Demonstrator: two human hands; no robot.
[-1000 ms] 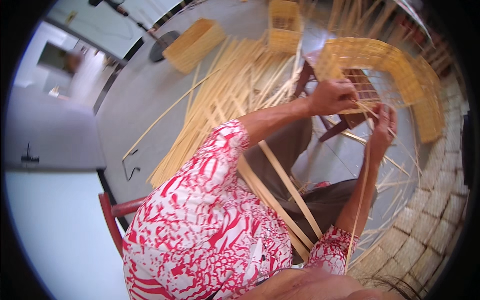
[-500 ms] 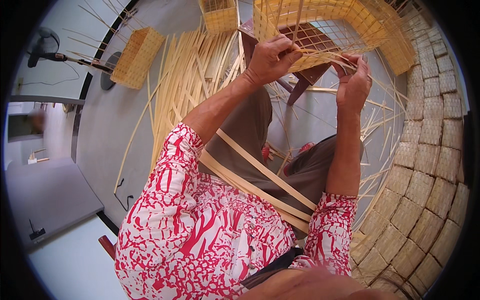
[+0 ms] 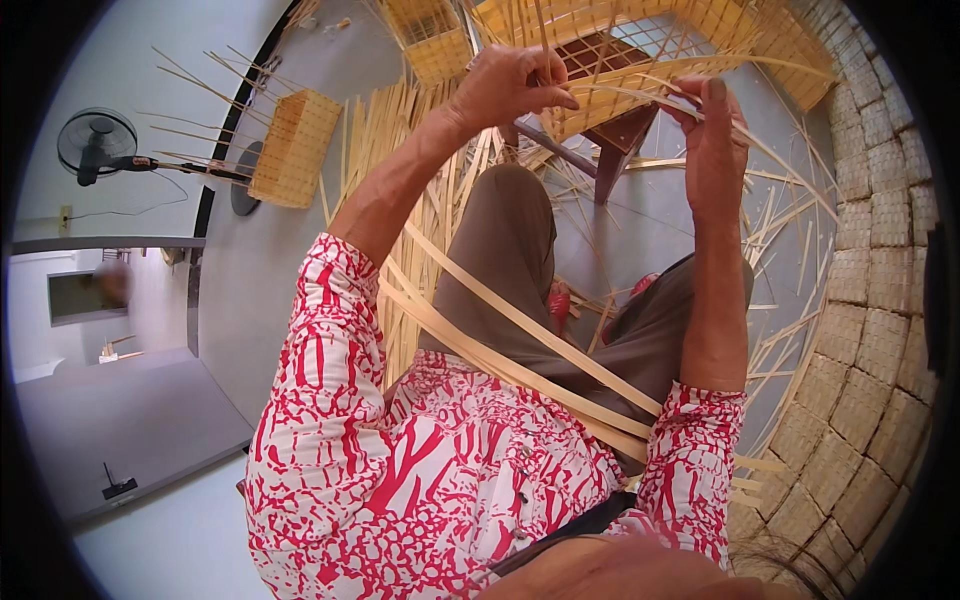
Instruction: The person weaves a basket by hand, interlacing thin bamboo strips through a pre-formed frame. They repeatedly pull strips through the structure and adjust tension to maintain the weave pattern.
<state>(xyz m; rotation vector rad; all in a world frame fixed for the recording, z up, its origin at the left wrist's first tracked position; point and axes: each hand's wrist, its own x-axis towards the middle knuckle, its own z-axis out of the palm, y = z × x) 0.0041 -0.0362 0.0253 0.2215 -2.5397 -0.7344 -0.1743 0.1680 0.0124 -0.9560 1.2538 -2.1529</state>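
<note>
My left hand point(image 3: 512, 88) is closed at the near left corner of a part-woven yellow basket point(image 3: 572, 124), its thumb and fingers pinching a thin bamboo strip. To its right, my right hand point(image 3: 716, 135) grips a pale bamboo strip point(image 3: 785, 172) between thumb and fingers. This strip spans the gap between both hands along the basket's near edge, and its loose end trails off to the right. The basket has an open lattice and rests on a dark red wooden stool point(image 3: 607, 170). Several flat bamboo strips point(image 3: 530, 318) lie across my lap.
A pile of long bamboo strips point(image 3: 372, 130) covers the floor at left. A small basket point(image 3: 295, 150) with upright stakes stands beside a black fan point(image 3: 97, 143). Another basket point(image 3: 425, 45) sits at the back. Stacked woven blocks point(image 3: 860, 340) line the right side, with strip scraps near them.
The whole view has shifted a little. My left hand has moved left and away from my right hand, widening the gap, and more of the pale strip shows at right.
</note>
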